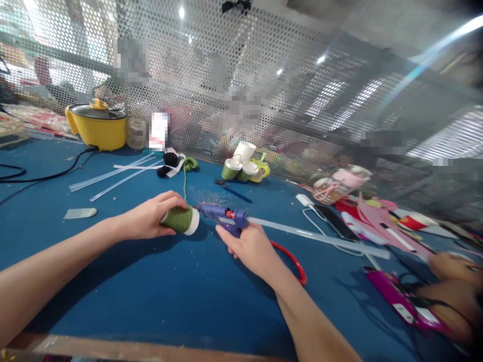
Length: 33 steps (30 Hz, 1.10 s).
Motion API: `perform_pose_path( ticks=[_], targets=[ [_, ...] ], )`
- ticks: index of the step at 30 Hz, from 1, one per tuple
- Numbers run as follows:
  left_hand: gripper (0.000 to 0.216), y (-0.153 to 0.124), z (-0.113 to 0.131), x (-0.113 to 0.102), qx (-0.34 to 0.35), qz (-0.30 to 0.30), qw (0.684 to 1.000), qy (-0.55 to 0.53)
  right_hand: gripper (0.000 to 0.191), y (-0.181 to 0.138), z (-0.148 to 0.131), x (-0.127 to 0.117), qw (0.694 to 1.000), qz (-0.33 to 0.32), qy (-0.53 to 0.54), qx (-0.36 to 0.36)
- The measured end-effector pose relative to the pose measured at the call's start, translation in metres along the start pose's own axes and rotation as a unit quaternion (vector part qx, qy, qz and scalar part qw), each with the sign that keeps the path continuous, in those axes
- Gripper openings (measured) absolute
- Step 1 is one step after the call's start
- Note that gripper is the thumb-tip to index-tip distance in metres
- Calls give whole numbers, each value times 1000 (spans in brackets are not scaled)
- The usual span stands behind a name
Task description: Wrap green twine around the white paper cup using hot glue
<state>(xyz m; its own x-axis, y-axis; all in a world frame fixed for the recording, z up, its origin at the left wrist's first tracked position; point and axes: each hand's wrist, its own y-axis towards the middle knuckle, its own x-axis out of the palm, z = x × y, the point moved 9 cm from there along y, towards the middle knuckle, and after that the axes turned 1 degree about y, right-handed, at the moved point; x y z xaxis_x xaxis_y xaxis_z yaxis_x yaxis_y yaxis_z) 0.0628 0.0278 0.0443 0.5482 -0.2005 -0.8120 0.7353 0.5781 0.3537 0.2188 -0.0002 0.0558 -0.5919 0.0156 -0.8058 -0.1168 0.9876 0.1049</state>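
My left hand [149, 219] is wrapped round a white paper cup wound with green yarn [181, 220], held on its side just above the blue table [151, 291]. A green yarn strand runs from the cup back to a small yarn ball [190, 163]. My right hand [252, 247] grips a blue hot glue gun [223, 216]. Its nozzle points left and sits right at the cup's white rim. A long clear glue stick [317, 236] juts out of the gun's back to the right. A red cord [292, 259] curls under my right wrist.
Loose glue sticks [113, 176] lie at the back left near a yellow electric pot [97, 124]. More yarn-wrapped cups [241, 166] stand at the back centre. Craft items, a phone and a cable lie at the right. Another person's hand [453, 266] rests at the right edge. A perforated metal screen runs behind.
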Motion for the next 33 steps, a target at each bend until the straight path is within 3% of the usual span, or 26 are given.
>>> perform_pose_path(
  ticks=[12,33],
  targets=[
    [45,-1,-18,-4,-68,14,997,-28,30,-8,-8,-4,999,-8,-44,-1],
    [46,-1,-28,-6,-104,37,993,-48,29,-12,-8,-1,998,-36,-60,-5]
  ],
)
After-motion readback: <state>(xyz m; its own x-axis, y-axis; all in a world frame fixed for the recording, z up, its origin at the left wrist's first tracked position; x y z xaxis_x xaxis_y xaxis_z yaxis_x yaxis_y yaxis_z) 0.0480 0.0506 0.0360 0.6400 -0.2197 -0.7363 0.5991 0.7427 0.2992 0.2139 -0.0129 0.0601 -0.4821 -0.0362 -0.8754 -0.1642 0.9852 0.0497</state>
